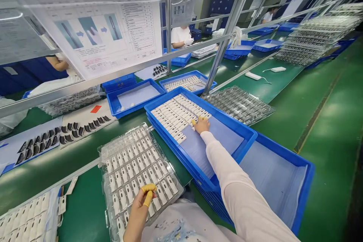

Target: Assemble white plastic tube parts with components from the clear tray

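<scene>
rows of white plastic parts [177, 115] fill one end of the blue tray [218, 111] on the green counter [82, 211], and from my remote seat i judge the step in hand to be at those rows. my right hand [202, 124] reaches straight out, its pale pink sleeve [235, 185] running over the tray wall, with the yellow-capped fingers [193, 122] pressed together at the row ends; i can't tell if they pinch a part. the next move calls for care around the tightly packed pieces. my left hand [143, 202] hangs low over the clear blister tray [101, 155] of more white parts, thumb and forefinger curled close, grip unclear.
</scene>
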Action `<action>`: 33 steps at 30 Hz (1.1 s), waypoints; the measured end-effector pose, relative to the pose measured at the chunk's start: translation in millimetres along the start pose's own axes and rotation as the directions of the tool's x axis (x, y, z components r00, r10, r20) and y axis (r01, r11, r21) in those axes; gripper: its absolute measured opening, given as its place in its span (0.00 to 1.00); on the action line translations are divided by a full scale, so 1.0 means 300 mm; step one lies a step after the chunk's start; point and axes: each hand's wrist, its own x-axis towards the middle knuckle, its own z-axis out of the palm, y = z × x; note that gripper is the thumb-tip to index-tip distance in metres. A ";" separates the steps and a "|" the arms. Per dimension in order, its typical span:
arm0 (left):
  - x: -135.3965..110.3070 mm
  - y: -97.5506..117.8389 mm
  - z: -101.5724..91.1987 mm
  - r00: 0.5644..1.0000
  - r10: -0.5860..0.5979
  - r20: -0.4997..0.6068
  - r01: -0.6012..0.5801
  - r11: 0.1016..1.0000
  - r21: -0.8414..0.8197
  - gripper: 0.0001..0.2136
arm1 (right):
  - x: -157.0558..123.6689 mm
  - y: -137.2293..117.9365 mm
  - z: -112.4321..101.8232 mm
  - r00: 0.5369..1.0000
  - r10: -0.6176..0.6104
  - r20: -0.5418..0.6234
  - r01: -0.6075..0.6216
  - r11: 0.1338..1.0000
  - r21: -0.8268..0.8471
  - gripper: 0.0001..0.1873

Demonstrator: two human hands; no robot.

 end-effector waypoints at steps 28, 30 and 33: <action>-0.067 0.293 0.096 0.562 0.819 0.121 -0.690 0.383 0.614 0.24 | -0.770 -0.388 -0.541 0.726 -0.675 -0.135 0.456 0.325 0.829 0.20; -0.085 0.321 0.084 0.546 0.819 0.176 -0.713 0.345 0.611 0.24 | -0.837 -0.400 -0.578 0.702 -0.681 -0.211 0.478 0.230 0.848 0.21; -0.113 0.338 0.052 0.614 0.743 0.265 -0.717 0.385 0.581 0.19 | -0.877 -0.405 -0.597 0.690 -0.695 -0.203 0.455 0.199 0.868 0.20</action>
